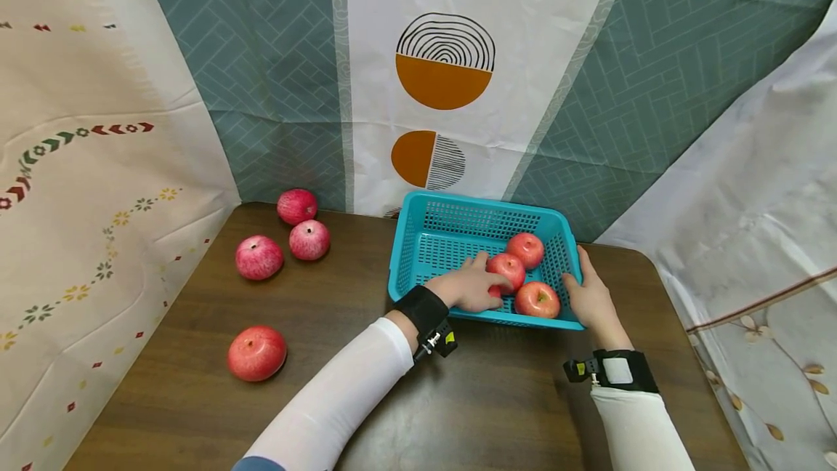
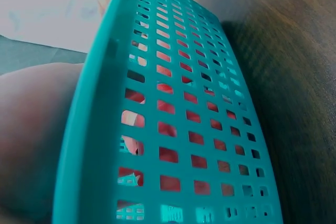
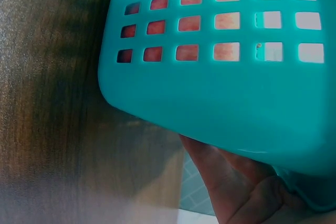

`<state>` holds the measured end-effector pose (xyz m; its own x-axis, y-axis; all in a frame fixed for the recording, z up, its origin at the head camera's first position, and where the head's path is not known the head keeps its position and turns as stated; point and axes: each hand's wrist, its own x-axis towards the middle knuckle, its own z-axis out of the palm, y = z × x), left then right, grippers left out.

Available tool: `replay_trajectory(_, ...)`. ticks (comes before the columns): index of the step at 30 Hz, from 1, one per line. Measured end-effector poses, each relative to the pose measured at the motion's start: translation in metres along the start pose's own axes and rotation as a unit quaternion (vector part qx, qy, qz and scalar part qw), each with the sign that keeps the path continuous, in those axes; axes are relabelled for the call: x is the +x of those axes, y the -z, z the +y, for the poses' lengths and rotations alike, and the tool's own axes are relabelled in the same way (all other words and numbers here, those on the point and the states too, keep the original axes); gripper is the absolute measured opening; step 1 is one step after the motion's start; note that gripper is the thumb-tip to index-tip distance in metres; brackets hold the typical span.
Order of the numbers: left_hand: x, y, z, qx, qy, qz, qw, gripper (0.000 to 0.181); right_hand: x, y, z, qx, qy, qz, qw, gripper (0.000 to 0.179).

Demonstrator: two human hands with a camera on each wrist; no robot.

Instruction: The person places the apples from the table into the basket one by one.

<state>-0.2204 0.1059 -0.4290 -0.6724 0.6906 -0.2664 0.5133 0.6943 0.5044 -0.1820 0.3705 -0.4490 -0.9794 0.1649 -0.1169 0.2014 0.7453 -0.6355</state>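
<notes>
My left hand reaches over the front rim into a turquoise plastic basket. Its fingers curl over a red apple, which they mostly hide. More apples lie beside it in the right half: one at the back, one in the middle and a lighter, streaked one at the front. At the basket's right end, my right hand grips the rim, thumb over the top and fingers along the outer wall. The right wrist view shows this hand against the basket's corner.
On the brown table, left of the basket, lie three dark pink apples: one by the cloth, one just in front, one further left. A red apple sits nearer. Patterned cloth hangs behind the table.
</notes>
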Motion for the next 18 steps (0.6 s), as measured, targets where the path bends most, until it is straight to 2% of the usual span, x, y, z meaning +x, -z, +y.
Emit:
replay_trajectory(7, -0.006, 0.004, -0.006, 0.044, -0.014, 0.055, 0.9974, 0.044, -0.003, 0.002, -0.003, 0.001, 0.002, -0.005, 1.0000, 0.066)
replay_trajectory(18, -0.017, 0.010, -0.012, 0.052, -0.021, 0.085, 0.9947, 0.048, 0.000, 0.000, 0.001, -0.006, 0.006, 0.001, 1.0000, 0.066)
